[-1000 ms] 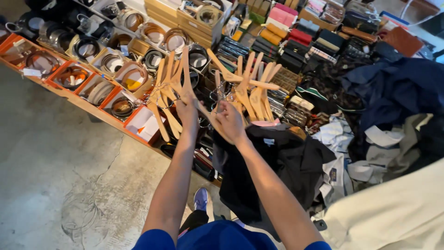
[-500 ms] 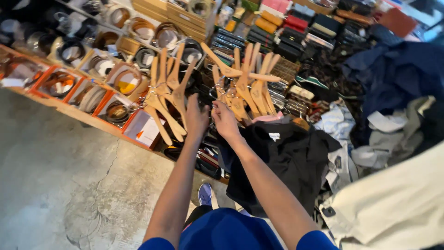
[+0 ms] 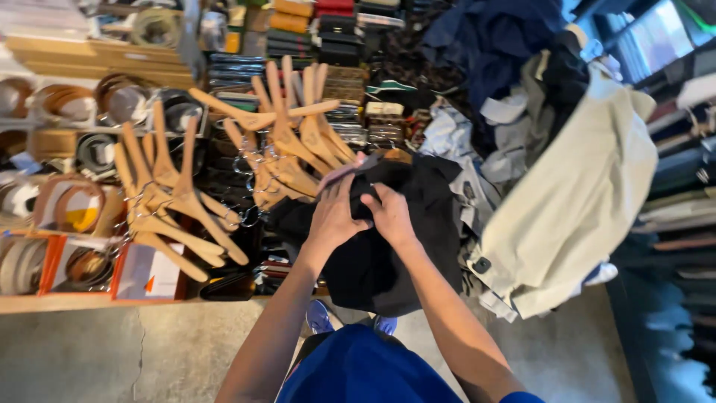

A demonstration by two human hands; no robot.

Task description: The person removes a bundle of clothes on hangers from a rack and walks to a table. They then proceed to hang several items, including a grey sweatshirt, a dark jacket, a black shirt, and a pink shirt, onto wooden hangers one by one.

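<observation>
My hands have left the wooden hangers (image 3: 186, 198); now left hand (image 3: 333, 218) and right hand (image 3: 390, 216) both clutch the black garment (image 3: 418, 224), apparently gathering it, though folds hide fingertips.

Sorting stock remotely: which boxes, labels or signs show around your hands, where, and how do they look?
Orange and white open boxes: lower left, holding coiled belts.
Flat wooden crates: top left, pale.
Small white tag: left edge, on a belt box.
Both hands grip a black garment; no label shows on it.
</observation>
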